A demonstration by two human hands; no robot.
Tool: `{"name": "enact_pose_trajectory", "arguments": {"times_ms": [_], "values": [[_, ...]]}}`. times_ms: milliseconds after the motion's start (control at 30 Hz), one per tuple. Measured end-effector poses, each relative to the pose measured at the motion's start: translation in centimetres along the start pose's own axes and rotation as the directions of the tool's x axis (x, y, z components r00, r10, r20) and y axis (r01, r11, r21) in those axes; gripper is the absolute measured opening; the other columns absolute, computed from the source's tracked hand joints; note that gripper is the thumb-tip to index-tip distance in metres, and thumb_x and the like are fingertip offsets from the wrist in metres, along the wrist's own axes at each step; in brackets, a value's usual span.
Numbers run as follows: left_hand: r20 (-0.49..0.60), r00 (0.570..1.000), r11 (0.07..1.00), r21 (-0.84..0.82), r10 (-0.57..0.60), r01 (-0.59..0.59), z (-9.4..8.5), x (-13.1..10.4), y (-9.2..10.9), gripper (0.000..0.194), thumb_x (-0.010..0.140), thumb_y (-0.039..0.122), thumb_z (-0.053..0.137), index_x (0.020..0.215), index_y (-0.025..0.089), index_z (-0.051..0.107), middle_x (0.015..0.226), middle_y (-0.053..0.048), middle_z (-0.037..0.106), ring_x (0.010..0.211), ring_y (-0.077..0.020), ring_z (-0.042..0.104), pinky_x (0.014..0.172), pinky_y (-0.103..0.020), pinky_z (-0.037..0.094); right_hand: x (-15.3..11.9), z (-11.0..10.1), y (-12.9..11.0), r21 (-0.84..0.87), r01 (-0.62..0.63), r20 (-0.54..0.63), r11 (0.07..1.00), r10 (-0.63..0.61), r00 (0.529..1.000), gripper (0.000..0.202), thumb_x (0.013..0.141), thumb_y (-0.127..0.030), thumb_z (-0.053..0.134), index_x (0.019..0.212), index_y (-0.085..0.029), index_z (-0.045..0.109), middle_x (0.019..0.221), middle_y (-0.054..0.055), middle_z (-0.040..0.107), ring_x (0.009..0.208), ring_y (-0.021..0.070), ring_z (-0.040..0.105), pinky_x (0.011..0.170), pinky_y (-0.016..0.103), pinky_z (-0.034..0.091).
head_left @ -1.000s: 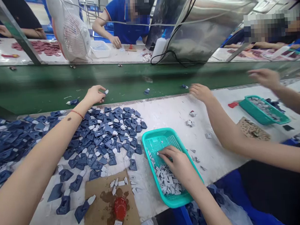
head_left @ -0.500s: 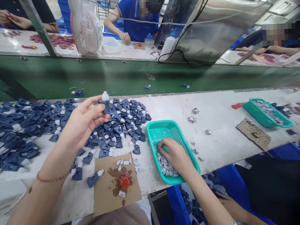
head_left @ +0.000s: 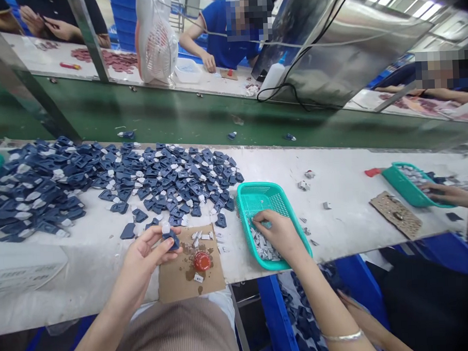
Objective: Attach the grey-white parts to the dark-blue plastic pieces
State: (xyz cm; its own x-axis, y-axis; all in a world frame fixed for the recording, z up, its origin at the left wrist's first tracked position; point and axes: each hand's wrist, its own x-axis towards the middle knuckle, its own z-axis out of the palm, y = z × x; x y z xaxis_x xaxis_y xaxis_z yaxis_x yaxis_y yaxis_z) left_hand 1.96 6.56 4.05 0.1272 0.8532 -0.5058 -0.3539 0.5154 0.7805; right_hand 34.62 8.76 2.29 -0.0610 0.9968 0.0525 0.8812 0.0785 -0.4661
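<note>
Between the thumb and fingers of my left hand (head_left: 150, 257) is a small dark blue plastic part (head_left: 171, 241) with a whitish tip pointing up. It is over the left edge of a stained cardboard piece (head_left: 172, 287). On that cardboard sit a red round cap (head_left: 202, 261) and several small grey-white pieces (head_left: 205, 237). My right hand (head_left: 277, 235) reaches into a green plastic basket (head_left: 271, 187), its thumb and forefinger pinched together over small grey pieces (head_left: 266, 249). Whatever is between those fingertips is too small to make out.
A large heap of blue parts with white tips (head_left: 179, 172) covers the table's left half. At the right, a co-worker's hand (head_left: 448, 193) touches another green basket (head_left: 405, 186) near a second cardboard piece (head_left: 394, 215). Blue bins (head_left: 277, 318) stand below the table edge.
My left hand has come down and nearer with the blue part, from above the heap to the cardboard. My right hand stays in the basket. The co-worker's hand has reached that other basket.
</note>
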Motion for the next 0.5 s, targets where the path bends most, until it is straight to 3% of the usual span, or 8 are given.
{"name": "enact_pose_trajectory", "arguments": {"times_ms": [200, 333, 400, 500], "values": [[-0.005, 1.000, 0.998, 0.054, 0.028, -0.028, 0.3, -1.4, -1.2, 0.029, 0.069, 0.036, 0.078, 0.090, 0.017, 0.069, 0.098, -0.006, 0.072, 0.077, -0.0162, 0.068, 0.059, -0.020, 0.052, -0.1, 0.8, 0.5, 0.018, -0.080, -0.047, 0.997, 0.081, 0.996, 0.016, 0.080, -0.027, 0.058, 0.088, -0.018, 0.069, 0.083, 0.009, 0.073, 0.077, 0.0244, 0.069, 0.072, 0.037, 0.054], [0.044, 0.999, 0.998, 0.060, 0.022, -0.024, -0.2, -1.6, -1.9, 0.028, 0.072, 0.034, 0.076, 0.095, 0.018, 0.071, 0.102, -0.008, 0.073, 0.082, -0.0165, 0.068, 0.057, -0.019, 0.049, -0.1, 0.6, 0.4, 0.033, -0.110, -0.071, 0.993, 0.112, 0.991, 0.017, 0.079, -0.031, 0.060, 0.081, -0.017, 0.070, 0.081, 0.009, 0.074, 0.073, 0.0244, 0.070, 0.069, 0.037, 0.056], [0.074, 0.997, 0.998, 0.054, 0.005, -0.009, -0.5, -1.6, -2.3, 0.027, 0.073, 0.033, 0.075, 0.095, 0.018, 0.070, 0.104, -0.009, 0.073, 0.087, -0.0185, 0.068, 0.064, -0.021, 0.052, -0.4, 0.2, -0.7, 0.037, -0.105, -0.096, 0.994, 0.108, 0.989, 0.019, 0.080, -0.033, 0.060, 0.082, -0.017, 0.070, 0.083, 0.010, 0.074, 0.075, 0.0249, 0.070, 0.071, 0.039, 0.056], [0.062, 0.998, 0.999, 0.027, 0.022, -0.024, -0.7, -1.8, -2.8, 0.024, 0.073, 0.032, 0.075, 0.092, 0.018, 0.069, 0.107, -0.009, 0.073, 0.095, -0.0210, 0.068, 0.071, -0.024, 0.054, -1.4, -0.2, -4.1, 0.054, -0.059, -0.130, 0.997, 0.065, 0.989, 0.020, 0.084, -0.036, 0.059, 0.087, -0.019, 0.070, 0.089, 0.009, 0.072, 0.083, 0.0244, 0.069, 0.078, 0.039, 0.055]]}}
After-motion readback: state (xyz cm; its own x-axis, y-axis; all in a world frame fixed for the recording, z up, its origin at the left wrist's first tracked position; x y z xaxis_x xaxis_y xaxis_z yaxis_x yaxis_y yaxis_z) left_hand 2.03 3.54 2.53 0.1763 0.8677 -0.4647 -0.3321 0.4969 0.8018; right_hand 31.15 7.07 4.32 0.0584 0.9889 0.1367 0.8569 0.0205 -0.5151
